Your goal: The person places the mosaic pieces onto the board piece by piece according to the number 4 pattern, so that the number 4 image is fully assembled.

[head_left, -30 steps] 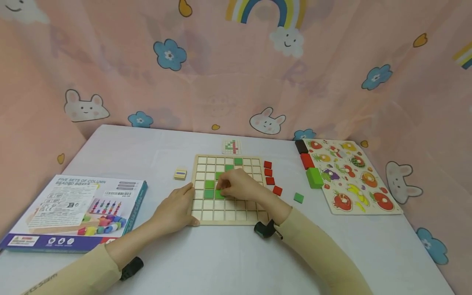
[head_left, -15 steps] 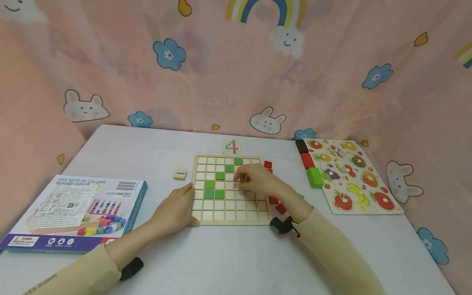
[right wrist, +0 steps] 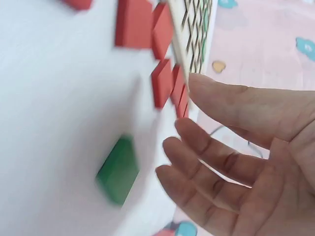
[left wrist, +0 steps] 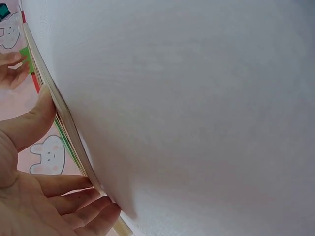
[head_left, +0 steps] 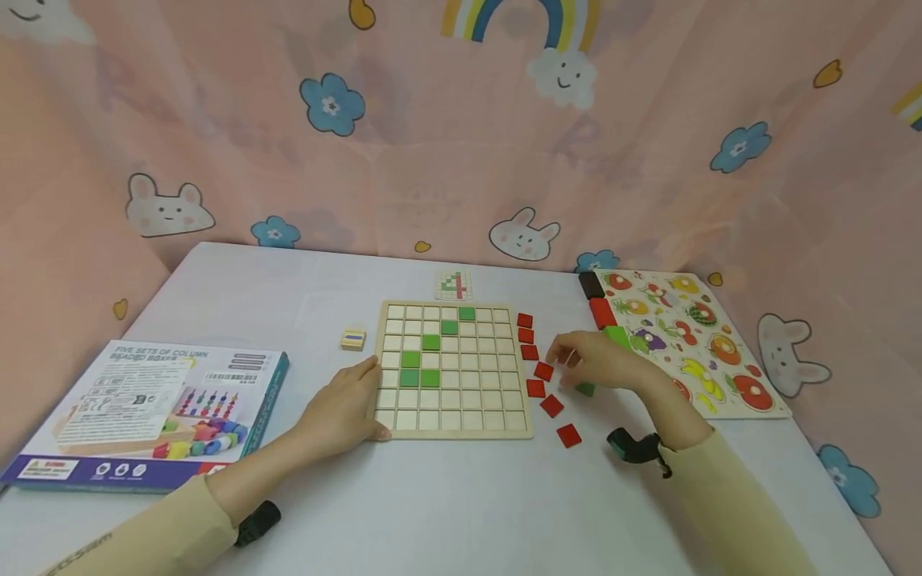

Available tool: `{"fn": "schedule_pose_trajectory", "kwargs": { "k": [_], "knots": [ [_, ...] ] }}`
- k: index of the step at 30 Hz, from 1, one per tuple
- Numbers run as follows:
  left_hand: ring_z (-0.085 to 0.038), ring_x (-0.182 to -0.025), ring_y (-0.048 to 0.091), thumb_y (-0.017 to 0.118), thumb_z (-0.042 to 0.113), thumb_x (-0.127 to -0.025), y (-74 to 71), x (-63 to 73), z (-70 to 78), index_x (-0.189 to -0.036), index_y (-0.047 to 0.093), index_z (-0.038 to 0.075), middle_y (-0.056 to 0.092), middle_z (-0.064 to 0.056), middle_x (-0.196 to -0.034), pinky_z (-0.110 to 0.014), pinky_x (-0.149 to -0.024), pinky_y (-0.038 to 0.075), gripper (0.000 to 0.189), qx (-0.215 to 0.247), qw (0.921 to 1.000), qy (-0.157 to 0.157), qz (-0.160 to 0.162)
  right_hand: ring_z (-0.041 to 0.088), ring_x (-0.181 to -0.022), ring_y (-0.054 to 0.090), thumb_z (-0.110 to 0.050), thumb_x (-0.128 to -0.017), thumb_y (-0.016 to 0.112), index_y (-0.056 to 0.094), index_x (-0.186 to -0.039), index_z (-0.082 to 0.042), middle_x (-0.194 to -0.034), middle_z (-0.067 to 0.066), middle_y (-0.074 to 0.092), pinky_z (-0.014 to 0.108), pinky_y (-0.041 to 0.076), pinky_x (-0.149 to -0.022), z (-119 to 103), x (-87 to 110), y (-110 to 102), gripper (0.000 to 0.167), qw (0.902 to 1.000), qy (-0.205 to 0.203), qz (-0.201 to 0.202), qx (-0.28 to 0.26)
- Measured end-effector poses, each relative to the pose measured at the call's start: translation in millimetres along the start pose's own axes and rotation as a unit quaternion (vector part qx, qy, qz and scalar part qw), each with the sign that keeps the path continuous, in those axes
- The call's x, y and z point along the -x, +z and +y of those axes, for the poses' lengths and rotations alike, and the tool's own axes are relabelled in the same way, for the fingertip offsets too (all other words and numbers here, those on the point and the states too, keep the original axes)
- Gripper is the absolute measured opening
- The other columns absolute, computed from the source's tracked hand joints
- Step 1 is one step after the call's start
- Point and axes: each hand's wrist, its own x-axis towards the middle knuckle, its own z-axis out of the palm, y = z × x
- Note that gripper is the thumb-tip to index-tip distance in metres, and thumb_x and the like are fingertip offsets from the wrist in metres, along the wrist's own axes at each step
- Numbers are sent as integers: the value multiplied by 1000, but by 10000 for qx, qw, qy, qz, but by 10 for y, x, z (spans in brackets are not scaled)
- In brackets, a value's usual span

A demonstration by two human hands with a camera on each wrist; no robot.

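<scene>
A wooden grid board (head_left: pixel 450 432) lies on the white table, with several green tiles (head_left: pixel 430 342) in its squares in a slanting row. My left hand (head_left: pixel 342 408) holds the board's near left corner, thumb at the front edge and fingers along the left side; the left wrist view shows the fingertips (left wrist: pixel 110 204) against the edge. My right hand (head_left: pixel 601 360) hovers right of the board with nothing between thumb and loosely bent fingers. Close below it lies a loose green tile (right wrist: pixel 119 172), partly hidden in the head view. Several red tiles (head_left: pixel 535 388) lie between board and hand.
A pattern card (head_left: pixel 453 286) lies behind the board. Left stand a small wooden block (head_left: pixel 352 340) and a flat toy box (head_left: pixel 151 408). Right lie a fruit-picture board (head_left: pixel 709 344) and black, red (head_left: pixel 601 313) and green blocks. A printed pink cloth (head_left: pixel 432 160) hangs behind.
My right hand has left the green tile on the board and moved right, past the red tiles, to the loose green tile. My left hand has stayed at the board's corner.
</scene>
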Motion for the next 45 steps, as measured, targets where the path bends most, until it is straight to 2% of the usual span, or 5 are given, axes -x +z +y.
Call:
{"fn": "schedule_pose_trajectory", "kwargs": {
  "k": [8, 19, 27, 37, 45],
  "knots": [
    [-48, -138, 42, 89, 22, -68, -7, 3, 3, -140, 45, -14, 38, -30, -153, -58, -109, 42, 92, 4, 10000, -19, 7, 22, -96, 54, -4, -78, 78, 65, -100, -13, -101, 6, 63, 35, 52, -83, 127, 111, 18, 27, 9991, 200, -342, 164],
    [-48, -139, 41, 89, 21, -69, 0, 2, 8, -141, 43, -14, 37, -30, -154, -59, -110, 42, 92, 77, 10000, -57, -18, 21, -91, 55, -2, -76, 80, 62, -96, -10, -98, 7, 63, 32, 55, -78, 132, 90, 48, 28, 9990, 414, -190, 47],
    [-48, -138, 42, 89, 21, -69, -4, 10, 11, -140, 43, -14, 37, -30, -154, -59, -109, 42, 92, 68, 10000, -21, 21, 19, -81, 55, 1, -79, 76, 64, -92, -9, -86, 5, 63, 28, 51, -72, 142, 68, 28, 19, 10000, 17, 51, -76],
    [-47, -138, 43, 88, 22, -69, 0, 1, 2, -140, 45, -13, 38, -29, -154, -58, -108, 43, 90, 23, 10000, -20, 14, 16, -76, 53, -9, -84, 76, 63, -88, -9, -76, 3, 59, 25, 46, -67, -158, -57, 81, 14, 9974, -302, 635, -186],
    [-47, -138, 43, 88, 22, -69, 0, 2, -4, -140, 45, -13, 38, -29, -154, -58, -109, 43, 90, 43, 10000, -31, 15, 16, -78, 56, -10, -85, 76, 66, -93, -14, -85, 3, 64, 24, 49, -67, -419, -242, 219, 13, 9915, -604, 1005, -557]
  ]
}}
